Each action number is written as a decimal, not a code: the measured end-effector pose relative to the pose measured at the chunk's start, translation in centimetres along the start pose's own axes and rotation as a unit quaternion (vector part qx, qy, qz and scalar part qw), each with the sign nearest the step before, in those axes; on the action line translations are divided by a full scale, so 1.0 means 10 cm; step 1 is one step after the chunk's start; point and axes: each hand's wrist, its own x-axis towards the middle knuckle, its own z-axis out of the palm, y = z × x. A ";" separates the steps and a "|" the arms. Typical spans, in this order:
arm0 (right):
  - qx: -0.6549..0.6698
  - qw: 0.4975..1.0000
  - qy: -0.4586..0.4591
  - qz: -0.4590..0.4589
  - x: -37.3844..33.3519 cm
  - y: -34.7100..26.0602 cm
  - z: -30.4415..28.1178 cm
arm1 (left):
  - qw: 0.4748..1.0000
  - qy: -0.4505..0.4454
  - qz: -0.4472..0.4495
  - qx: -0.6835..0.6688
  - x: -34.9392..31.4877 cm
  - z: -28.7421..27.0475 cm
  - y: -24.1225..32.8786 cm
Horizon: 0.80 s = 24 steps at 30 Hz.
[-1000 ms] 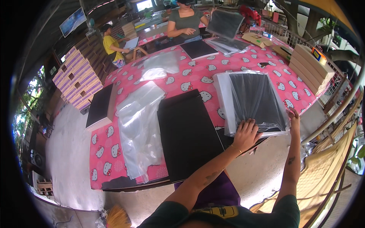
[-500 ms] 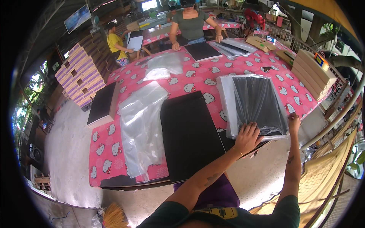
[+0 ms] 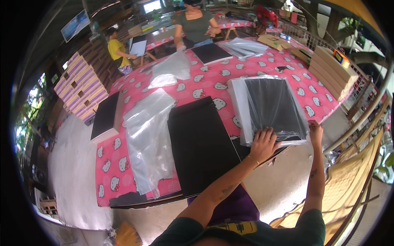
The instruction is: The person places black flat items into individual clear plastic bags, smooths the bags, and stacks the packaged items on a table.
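A black-topped board with white edges (image 3: 269, 100) lies at the right of the table inside a clear plastic bag (image 3: 282, 133). My left hand (image 3: 264, 144) rests on the bag's near edge with its fingers stretched out and somewhat apart. At the near right corner, my right hand (image 3: 315, 132) is closed in a pinch on the plastic. Left of my hands lies a large black panel (image 3: 201, 147), and beside it a heap of clear plastic bags (image 3: 148, 137).
A thick black-topped stack (image 3: 106, 117) sits at the table's left edge. Across the table a person (image 3: 196, 25) holds a plastic bag (image 3: 172, 69) near another black-topped board (image 3: 211, 54). Brown boxes (image 3: 332, 74) stand at the right; stacked cartons (image 3: 80, 88) rise at the left.
The person across has taken hold of the clear plastic and raised its far end. My hands stay at the bag's near edge with little movement. The whole view has shifted slightly.
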 end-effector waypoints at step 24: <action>0.144 0.952 0.110 0.246 -0.53 -0.01 -0.20 | 0.997 0.004 0.040 0.065 0.01 0.10 -0.02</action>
